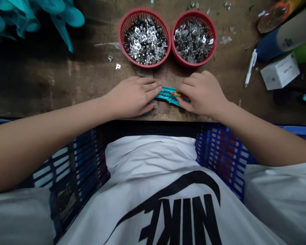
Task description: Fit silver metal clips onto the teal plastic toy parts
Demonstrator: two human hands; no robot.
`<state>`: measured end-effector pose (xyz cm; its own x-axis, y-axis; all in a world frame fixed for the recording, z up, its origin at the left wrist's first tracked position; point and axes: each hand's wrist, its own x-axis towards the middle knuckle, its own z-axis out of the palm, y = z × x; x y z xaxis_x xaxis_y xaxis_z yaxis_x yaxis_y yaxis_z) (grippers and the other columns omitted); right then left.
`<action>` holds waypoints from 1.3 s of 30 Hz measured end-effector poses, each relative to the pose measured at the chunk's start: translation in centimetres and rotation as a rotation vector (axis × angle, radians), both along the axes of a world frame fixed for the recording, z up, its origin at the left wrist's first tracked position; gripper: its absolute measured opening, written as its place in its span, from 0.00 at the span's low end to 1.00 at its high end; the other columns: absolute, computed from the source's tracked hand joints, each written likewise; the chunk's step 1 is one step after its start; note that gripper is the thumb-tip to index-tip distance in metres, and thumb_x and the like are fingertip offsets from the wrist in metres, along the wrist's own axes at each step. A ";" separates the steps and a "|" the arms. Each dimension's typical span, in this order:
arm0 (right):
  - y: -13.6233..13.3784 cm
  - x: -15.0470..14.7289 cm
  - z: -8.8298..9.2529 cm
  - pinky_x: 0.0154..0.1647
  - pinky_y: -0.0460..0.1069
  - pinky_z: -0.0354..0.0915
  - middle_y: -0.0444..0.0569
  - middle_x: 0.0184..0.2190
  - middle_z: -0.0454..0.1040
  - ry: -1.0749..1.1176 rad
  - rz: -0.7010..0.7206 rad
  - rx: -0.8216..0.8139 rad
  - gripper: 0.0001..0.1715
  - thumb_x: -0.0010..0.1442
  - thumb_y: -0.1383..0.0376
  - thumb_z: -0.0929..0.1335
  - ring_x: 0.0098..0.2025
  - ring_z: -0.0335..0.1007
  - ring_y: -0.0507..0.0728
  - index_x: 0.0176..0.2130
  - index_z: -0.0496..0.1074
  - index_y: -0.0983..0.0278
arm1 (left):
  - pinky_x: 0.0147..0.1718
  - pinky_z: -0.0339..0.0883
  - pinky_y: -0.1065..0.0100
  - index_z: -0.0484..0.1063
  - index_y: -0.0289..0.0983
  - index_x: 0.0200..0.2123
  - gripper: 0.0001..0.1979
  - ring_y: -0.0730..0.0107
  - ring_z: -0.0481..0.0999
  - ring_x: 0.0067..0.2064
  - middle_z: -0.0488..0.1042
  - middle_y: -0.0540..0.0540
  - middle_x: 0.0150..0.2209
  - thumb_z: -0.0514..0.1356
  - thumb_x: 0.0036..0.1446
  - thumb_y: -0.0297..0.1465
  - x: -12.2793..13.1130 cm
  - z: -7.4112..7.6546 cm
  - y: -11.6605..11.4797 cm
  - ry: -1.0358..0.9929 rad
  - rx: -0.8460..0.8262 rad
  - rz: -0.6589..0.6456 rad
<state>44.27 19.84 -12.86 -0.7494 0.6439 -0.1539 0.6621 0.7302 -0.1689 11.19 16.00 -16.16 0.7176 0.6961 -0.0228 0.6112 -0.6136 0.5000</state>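
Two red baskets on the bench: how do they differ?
The left basket holds brighter silver pieces, while the right basket holds duller, darker pieces. The pieces in the left basket also look larger than those in the right basket. Both are round red mesh baskets on the wooden bench.

Left hand (pixel 132 97), right hand (pixel 202 93) hold strip (pixel 169 95) (teal).

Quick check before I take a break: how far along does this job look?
Nothing is clearly finished, though the teal pieces piled at the top left might be done; I can't tell. In hand: the left hand and right hand grip a teal strip with yellow and red parts. Left: two red baskets remain well filled with small metal pieces.
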 end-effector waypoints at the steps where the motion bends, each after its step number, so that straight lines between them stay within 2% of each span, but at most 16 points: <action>1: -0.1 -0.1 0.0 0.53 0.64 0.61 0.61 0.48 0.88 -0.002 -0.002 -0.002 0.19 0.86 0.51 0.70 0.55 0.76 0.75 0.56 0.89 0.58 | 0.89 0.72 0.28 0.79 0.38 0.86 0.35 0.28 0.77 0.88 0.79 0.31 0.85 0.62 0.82 0.38 0.2 0.0 -0.1 0.012 -0.005 -0.002; 5: -0.5 -0.5 -0.1 0.55 0.66 0.64 0.62 0.49 0.88 0.007 -0.026 -0.018 0.17 0.85 0.55 0.70 0.57 0.77 0.76 0.52 0.88 0.58 | 0.90 0.67 0.24 0.70 0.32 0.91 0.41 0.24 0.65 0.94 0.70 0.25 0.90 0.62 0.82 0.39 0.7 0.3 -0.5 0.053 -0.033 -0.009; 8: -0.8 -0.9 0.1 0.54 0.67 0.64 0.63 0.49 0.88 -0.005 -0.001 -0.012 0.18 0.87 0.58 0.68 0.56 0.76 0.74 0.49 0.88 0.58 | 0.90 0.66 0.22 0.70 0.32 0.91 0.43 0.23 0.60 0.96 0.70 0.24 0.90 0.65 0.81 0.40 1.1 0.1 -0.5 0.049 -0.030 -0.007; 12: -1.0 -1.2 0.3 0.50 0.65 0.62 0.61 0.47 0.89 -0.019 0.073 0.063 0.18 0.87 0.62 0.68 0.52 0.75 0.70 0.48 0.87 0.59 | 0.91 0.67 0.24 0.73 0.30 0.89 0.39 0.24 0.65 0.94 0.72 0.24 0.89 0.62 0.81 0.36 1.6 -0.5 -0.7 0.041 -0.014 0.017; 16: -1.1 -1.5 0.2 0.47 0.64 0.59 0.62 0.45 0.88 -0.115 0.126 0.107 0.16 0.86 0.66 0.68 0.49 0.73 0.69 0.47 0.86 0.61 | 0.90 0.67 0.23 0.69 0.17 0.88 0.40 0.22 0.67 0.93 0.68 0.15 0.89 0.57 0.82 0.32 2.1 -0.8 -1.0 0.108 0.023 -0.004; 22: -1.4 -1.8 0.0 0.44 0.64 0.53 0.63 0.44 0.86 -0.158 0.100 0.077 0.19 0.86 0.66 0.65 0.47 0.69 0.69 0.48 0.87 0.59 | 0.89 0.71 0.28 0.70 0.14 0.87 0.40 0.23 0.71 0.91 0.70 0.13 0.87 0.57 0.81 0.32 2.3 -0.3 -1.0 0.156 0.055 -0.012; 26: -1.2 -1.2 0.5 0.46 0.63 0.53 0.64 0.47 0.88 -0.106 0.046 0.051 0.19 0.86 0.62 0.67 0.51 0.75 0.72 0.54 0.89 0.63 | 0.87 0.74 0.28 0.71 0.17 0.87 0.38 0.26 0.74 0.89 0.72 0.15 0.86 0.56 0.84 0.33 2.2 0.0 -1.2 0.162 0.088 -0.005; 30: -0.6 -0.5 1.1 0.46 0.62 0.54 0.64 0.47 0.89 -0.075 0.012 0.043 0.20 0.84 0.61 0.68 0.51 0.79 0.73 0.55 0.90 0.66 | 0.87 0.75 0.29 0.71 0.21 0.89 0.38 0.26 0.74 0.89 0.72 0.17 0.87 0.57 0.85 0.35 1.9 -0.1 -1.1 0.158 0.100 -0.012; 36: 0.1 -0.2 0.9 0.47 0.62 0.53 0.63 0.48 0.90 -0.045 0.029 0.060 0.21 0.85 0.60 0.68 0.53 0.79 0.74 0.55 0.91 0.66 | 0.86 0.76 0.29 0.74 0.23 0.87 0.36 0.25 0.76 0.88 0.73 0.19 0.87 0.58 0.85 0.34 1.6 -0.3 -1.1 0.163 0.108 -0.031; 39: 0.1 -0.4 0.6 0.47 0.61 0.52 0.63 0.46 0.89 -0.051 0.038 0.053 0.22 0.86 0.60 0.68 0.53 0.78 0.74 0.56 0.92 0.65 | 0.86 0.75 0.24 0.76 0.24 0.86 0.35 0.23 0.70 0.91 0.73 0.18 0.86 0.58 0.84 0.33 1.5 -0.6 -1.4 0.131 0.105 -0.007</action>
